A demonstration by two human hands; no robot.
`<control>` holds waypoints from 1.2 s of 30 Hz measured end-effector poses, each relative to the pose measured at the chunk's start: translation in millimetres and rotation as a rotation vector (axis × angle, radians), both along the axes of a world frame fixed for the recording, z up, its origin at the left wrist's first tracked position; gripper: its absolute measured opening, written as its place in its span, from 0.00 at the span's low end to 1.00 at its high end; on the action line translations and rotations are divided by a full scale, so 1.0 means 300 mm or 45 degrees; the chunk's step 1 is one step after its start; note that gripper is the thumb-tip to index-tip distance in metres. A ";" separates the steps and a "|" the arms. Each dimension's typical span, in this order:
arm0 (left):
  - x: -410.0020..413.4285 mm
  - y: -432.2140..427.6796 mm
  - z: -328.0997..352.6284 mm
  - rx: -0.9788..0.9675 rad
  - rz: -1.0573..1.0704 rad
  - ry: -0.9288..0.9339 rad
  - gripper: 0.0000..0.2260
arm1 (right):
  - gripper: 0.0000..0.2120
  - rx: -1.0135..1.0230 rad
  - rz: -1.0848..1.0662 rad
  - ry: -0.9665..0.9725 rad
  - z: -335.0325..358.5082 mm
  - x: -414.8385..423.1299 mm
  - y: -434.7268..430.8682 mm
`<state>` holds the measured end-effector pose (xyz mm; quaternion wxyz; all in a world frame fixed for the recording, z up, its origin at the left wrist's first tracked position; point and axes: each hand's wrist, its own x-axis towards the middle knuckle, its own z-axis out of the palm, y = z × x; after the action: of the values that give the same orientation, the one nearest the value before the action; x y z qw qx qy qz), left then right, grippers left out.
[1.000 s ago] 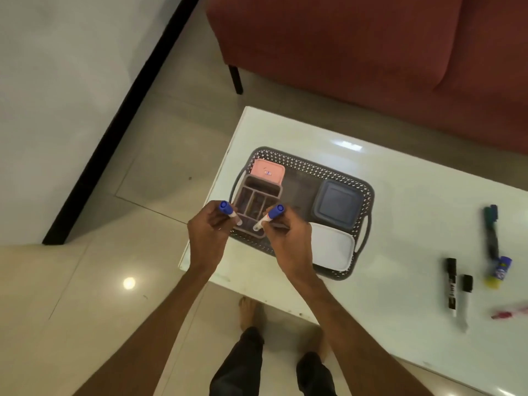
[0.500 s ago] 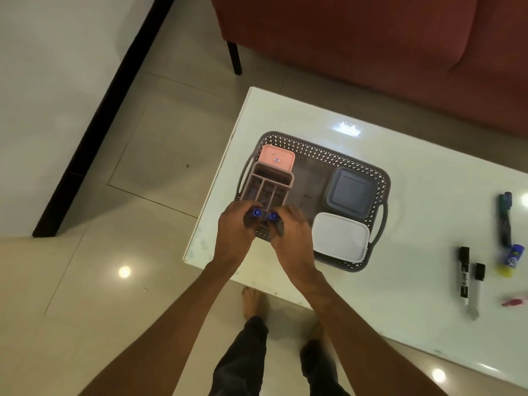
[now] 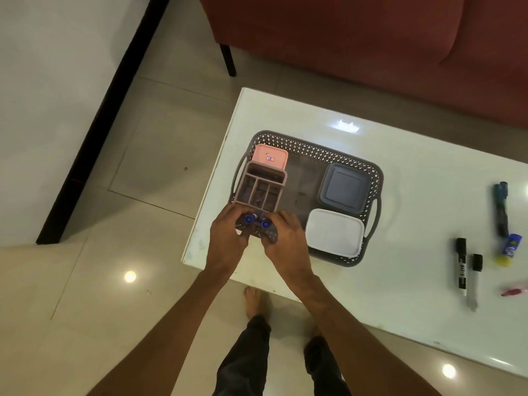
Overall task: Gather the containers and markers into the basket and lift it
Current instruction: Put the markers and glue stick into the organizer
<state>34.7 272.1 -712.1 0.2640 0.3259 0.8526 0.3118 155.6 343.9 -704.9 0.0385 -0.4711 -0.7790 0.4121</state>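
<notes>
A grey perforated basket [image 3: 314, 151] lies on the white table [image 3: 414, 178]. Inside it are a pink container [image 3: 271, 157], a mauve divided organizer [image 3: 261, 187], a grey-blue lidded box [image 3: 344, 188] and a white lidded box [image 3: 334, 236]. My left hand [image 3: 227, 238] holds one blue-capped marker [image 3: 249, 219] upright at the organizer's near edge. My right hand [image 3: 285, 238] holds a second blue-capped marker [image 3: 266, 224] beside it. Both caps point at the camera; the marker bodies are hidden by my fingers.
On the right of the table lie two black markers [image 3: 461, 264], a dark green marker [image 3: 501, 208], a blue-and-yellow glue stick [image 3: 510, 250] and a pink marker [image 3: 514, 291]. A red sofa [image 3: 371, 38] stands behind the table. My bare feet are on the tiled floor below.
Both hands have turned the blue-capped markers upright and lowered them together to the organizer's near edge. The camera view has shifted slightly.
</notes>
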 end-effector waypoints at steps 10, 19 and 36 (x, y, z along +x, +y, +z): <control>0.082 0.034 0.219 0.159 -0.142 0.162 0.26 | 0.33 -0.017 -0.159 0.146 0.150 0.143 0.056; 0.495 0.305 0.364 0.276 -0.348 -0.008 0.17 | 0.16 0.180 -0.602 0.211 0.252 0.543 0.214; 1.322 0.705 -0.047 -0.139 -0.519 -0.290 0.11 | 0.10 0.142 -1.098 0.001 -0.060 1.388 0.474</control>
<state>431.4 483.5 -726.4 0.4333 0.4392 0.7494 0.2402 572.1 486.2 -723.0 0.2328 -0.7503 -0.5320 0.3158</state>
